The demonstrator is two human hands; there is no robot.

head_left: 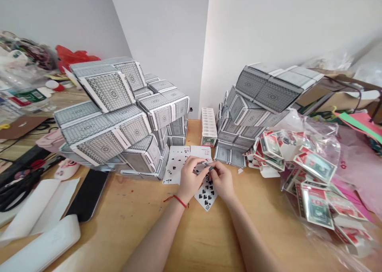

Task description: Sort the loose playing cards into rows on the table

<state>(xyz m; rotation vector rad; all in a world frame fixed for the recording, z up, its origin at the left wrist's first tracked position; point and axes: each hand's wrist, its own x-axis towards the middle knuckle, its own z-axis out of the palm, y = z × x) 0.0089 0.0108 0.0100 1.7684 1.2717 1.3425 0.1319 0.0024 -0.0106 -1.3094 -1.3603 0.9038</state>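
Taking the two hands as the clock's centre, the left hand (191, 178) and right hand (221, 180) meet over the desk (191, 232), their fingers closed together, apparently pinching a partly hidden card (199, 168). A ten of spades (206, 198) lies at six o'clock, loose face-up cards (176, 160) at ten. The step in hand looks like shaping or joining that card; the next move seems to call for a steady two-handed pinch. Blocks built from playing cards rise at ten (112, 92) and between one and two (268, 89); a row of boxed decks (208, 122) stands at twelve, red-and-green card boxes (318, 206) toward four.
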